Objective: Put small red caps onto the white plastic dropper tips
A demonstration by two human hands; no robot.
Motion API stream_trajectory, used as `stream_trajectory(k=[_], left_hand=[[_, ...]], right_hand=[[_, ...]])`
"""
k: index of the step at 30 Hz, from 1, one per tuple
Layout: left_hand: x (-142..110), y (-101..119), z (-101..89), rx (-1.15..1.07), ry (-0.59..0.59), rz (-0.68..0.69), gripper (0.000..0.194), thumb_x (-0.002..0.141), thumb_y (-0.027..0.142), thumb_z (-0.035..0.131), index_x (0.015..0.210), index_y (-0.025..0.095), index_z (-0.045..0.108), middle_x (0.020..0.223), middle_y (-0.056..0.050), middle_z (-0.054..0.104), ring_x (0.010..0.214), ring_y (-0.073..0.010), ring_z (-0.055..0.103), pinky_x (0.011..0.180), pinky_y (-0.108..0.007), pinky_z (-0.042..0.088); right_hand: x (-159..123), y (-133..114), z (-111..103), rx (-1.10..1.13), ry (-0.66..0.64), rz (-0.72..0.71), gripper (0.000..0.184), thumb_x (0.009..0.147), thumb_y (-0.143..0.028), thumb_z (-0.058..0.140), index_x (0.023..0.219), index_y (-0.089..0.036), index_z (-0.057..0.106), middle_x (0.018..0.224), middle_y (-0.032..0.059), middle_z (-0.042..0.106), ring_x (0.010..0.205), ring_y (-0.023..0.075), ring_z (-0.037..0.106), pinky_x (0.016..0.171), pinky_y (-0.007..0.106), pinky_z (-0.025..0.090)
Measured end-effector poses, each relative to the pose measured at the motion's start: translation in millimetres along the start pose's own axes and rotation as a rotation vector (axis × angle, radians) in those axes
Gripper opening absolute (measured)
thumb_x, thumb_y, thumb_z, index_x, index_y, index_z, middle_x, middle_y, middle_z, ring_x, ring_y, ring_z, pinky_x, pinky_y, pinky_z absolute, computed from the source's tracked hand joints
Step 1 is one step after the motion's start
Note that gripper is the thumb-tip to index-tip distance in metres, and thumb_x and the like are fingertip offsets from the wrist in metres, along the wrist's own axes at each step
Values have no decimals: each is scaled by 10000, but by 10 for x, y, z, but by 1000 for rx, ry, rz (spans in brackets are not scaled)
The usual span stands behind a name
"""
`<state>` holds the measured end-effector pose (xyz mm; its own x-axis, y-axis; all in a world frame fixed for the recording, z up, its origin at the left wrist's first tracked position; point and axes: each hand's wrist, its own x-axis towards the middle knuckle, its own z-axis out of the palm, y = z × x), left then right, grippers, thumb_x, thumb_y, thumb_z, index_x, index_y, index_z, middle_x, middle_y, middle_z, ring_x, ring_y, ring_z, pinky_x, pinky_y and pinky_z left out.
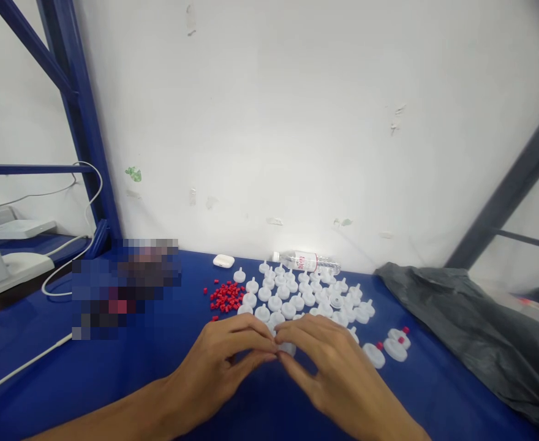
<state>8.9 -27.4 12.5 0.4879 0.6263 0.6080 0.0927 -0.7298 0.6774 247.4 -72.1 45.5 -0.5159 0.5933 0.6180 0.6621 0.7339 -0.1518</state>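
My left hand and my right hand meet at the fingertips above the front of the table. Between them shows part of a white spouted cap, mostly covered by the fingers of my right hand, which are closed around it. The left thumb and fingers are pinched together at its side; what lies in that pinch is hidden. Just beyond my hands spread many white spouted caps, with a heap of small red caps to their left. To the right lie several white pieces with red tips on their spouts.
A clear plastic bottle lies against the wall, near a white earbud case. Dark plastic sheeting covers the right side of the blue table. A white cable and a blurred patch are at left.
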Motion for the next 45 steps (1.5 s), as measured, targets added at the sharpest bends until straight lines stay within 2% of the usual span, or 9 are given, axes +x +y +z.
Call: stream_trajectory(k=[4,9,13,15,25,31,37,41,45], left_hand=[[42,58,-4,-164,-12,-291,158,900,460,931,977,339,867,1011,-41,790,884,-229,751,640,-304,581],[64,104,-9,-577,-108,-500,809,717,459,1056,1442,439,697,1309,-59,712,1016,-233,742,654,-268,600],[82,152,-1,-760,-321,-547,417,781,614,1004,1024,304,866,958,-49,779,784,-199,719,648,-285,616],[100,163,-5,-768,-350,-537,417,810,661,968,896,265,872,869,-57,782,673,-175,690,603,-274,598],[136,123,-49,-777,-328,-608,374,766,601,1007,912,267,921,836,-36,710,681,-157,659,639,-289,682],[88,119,-5,-779,-314,-613,496,731,662,1019,928,228,883,854,-42,703,766,-194,706,603,-276,629],[-39,118,-39,-117,-153,-306,436,1027,568,719,1359,292,780,1173,-68,818,988,-248,745,866,-384,653],[-47,56,-79,467,-156,-134,315,1060,263,610,1338,268,757,1250,-99,794,1170,-305,743,907,-428,652],[11,11,-107,772,-261,-147,293,1059,189,615,1316,251,740,1321,-120,735,1091,-292,739,771,-386,656]], right_hand=[[9,-12,-19,17,20,-46,153,1104,-154,668,1167,-257,762,1138,27,884,965,213,845,890,367,697],[29,-77,-65,112,37,-73,186,1123,-152,660,1226,-280,747,1229,13,881,1184,207,813,1032,346,685],[50,-127,-43,146,-3,-102,269,1093,-110,636,1244,-296,758,1086,9,886,1321,236,761,1086,370,673],[55,-132,-10,158,-21,-100,315,1076,-82,614,1252,-299,758,1009,3,877,1286,235,774,1076,373,671],[69,-82,76,71,-1,-165,362,1095,-79,601,1335,-308,744,1116,14,882,1161,225,805,983,371,665],[98,-137,40,99,-12,-110,173,1113,-176,673,1169,-319,753,1060,-12,884,1139,213,816,974,328,666],[76,0,-105,14,163,-92,120,1151,-269,653,1148,-308,767,1085,16,856,1006,200,818,911,317,657],[-94,377,-335,-176,245,111,233,1144,-453,645,1083,-328,832,1044,38,849,952,255,818,886,389,652],[-425,954,-652,-304,206,427,454,1060,-677,577,1034,-325,862,1020,56,884,899,320,834,820,447,651]])
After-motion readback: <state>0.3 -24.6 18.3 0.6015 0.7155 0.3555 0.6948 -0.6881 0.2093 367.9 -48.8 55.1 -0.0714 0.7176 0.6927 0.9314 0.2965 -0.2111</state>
